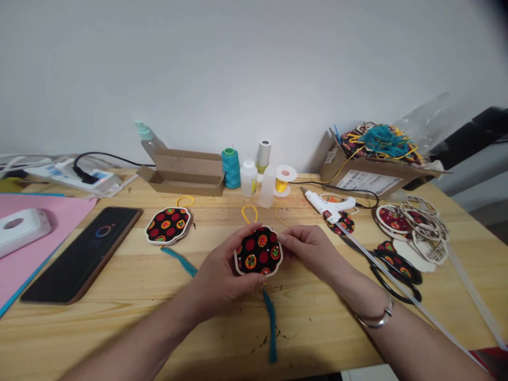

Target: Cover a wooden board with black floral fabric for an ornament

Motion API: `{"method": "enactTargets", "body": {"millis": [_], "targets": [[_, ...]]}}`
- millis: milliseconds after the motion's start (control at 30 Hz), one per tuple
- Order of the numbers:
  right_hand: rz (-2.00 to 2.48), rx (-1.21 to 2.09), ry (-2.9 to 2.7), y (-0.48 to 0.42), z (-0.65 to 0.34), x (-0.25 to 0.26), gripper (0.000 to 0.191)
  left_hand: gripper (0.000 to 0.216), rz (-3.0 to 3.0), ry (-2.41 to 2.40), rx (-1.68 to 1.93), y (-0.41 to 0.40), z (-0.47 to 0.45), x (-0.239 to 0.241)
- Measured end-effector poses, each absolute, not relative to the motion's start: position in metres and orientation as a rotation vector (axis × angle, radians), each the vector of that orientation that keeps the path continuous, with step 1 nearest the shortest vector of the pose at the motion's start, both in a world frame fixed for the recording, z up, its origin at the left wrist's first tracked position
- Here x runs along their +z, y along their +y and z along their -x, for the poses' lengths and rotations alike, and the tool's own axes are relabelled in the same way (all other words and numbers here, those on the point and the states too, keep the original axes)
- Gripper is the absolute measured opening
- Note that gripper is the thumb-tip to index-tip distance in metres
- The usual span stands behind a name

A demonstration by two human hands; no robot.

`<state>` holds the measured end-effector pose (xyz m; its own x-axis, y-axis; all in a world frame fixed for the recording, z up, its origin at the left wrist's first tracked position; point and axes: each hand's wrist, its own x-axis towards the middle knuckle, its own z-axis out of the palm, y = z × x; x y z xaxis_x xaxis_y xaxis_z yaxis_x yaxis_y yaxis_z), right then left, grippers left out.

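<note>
My left hand cups a small ornament from below and the left; it is black fabric with red and yellow dots on a pale wooden backing. My right hand pinches the ornament's right edge with its fingertips. A yellow cord loop rises from the ornament's top and a teal tassel hangs from its bottom onto the wooden table. A second, finished ornament with its own yellow loop and teal tassel lies to the left.
A white glue gun and black scissors lie to the right, beside several fabric-covered pieces. A dark phone, pink paper, two cardboard boxes, a teal thread spool and small bottles stand around.
</note>
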<state>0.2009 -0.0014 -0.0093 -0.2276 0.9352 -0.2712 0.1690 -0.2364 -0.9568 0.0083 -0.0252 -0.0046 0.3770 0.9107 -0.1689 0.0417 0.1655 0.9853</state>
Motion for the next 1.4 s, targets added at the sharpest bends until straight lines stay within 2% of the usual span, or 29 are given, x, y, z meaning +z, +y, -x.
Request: {"method": "enactTargets", "body": {"millis": [267,367,433,567,733,933,1400], "targets": [[1.374,1.474,-1.414,-0.002,-0.2,-0.011,0.03,0.071,-1.253,0.998,0.823,-0.028,-0.008,-0.005],[1.384,1.333,-1.522,-0.002,-0.203,-0.012,0.032,0.072,-1.258,1.002,0.843,-0.027,-0.008,-0.007],[1.37,1.049,-1.659,-0.003,-0.206,-0.011,0.028,0.072,-1.272,1.018,0.844,-0.027,-0.007,-0.007],[1.123,0.256,-2.008,-0.005,-0.21,-0.008,0.014,0.07,-1.324,1.06,0.85,-0.027,-0.007,-0.009],[0.95,-0.221,-2.271,-0.008,-0.211,-0.008,0.01,0.069,-1.422,1.084,0.847,-0.026,-0.007,-0.01],[0.905,-0.416,-2.376,-0.01,-0.209,-0.007,0.01,0.069,-1.471,1.09,0.844,-0.026,-0.007,-0.013],[0.852,-0.554,-2.488,-0.014,-0.201,0.002,0.021,0.067,-1.556,1.128,0.828,-0.028,-0.009,-0.01]]}}
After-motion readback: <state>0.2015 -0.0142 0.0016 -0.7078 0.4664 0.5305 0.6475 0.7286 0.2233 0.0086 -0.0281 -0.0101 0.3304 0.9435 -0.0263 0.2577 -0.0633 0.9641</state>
